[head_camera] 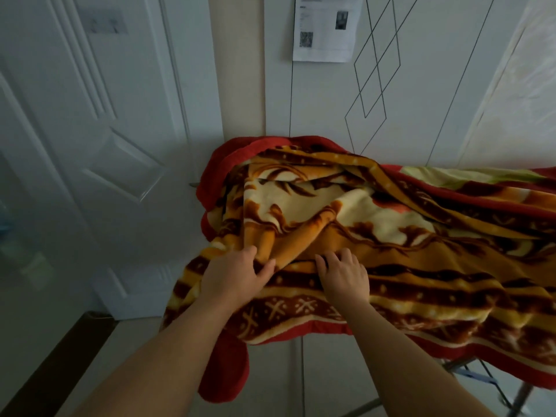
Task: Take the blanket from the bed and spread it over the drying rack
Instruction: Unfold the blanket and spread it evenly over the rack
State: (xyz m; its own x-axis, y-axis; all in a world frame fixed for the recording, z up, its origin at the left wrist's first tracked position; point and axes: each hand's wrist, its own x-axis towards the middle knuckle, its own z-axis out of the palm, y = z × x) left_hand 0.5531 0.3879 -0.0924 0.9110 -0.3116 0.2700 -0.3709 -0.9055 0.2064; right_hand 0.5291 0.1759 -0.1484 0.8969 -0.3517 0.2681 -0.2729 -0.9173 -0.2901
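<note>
Head view shows the patterned blanket (391,236) already draped over the drying rack (493,377) but bunched, the left hand (233,278) pinching a fold in its fingers, the right hand (346,276) pressing flat with fingers spread, so smoothing remains.

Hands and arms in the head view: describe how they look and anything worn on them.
Both arms are bare as far as the frame shows, with no sleeves in view. The left hand and right hand wear no gloves, and no rings, watch or bracelets show. The fingers are uncovered.
</note>
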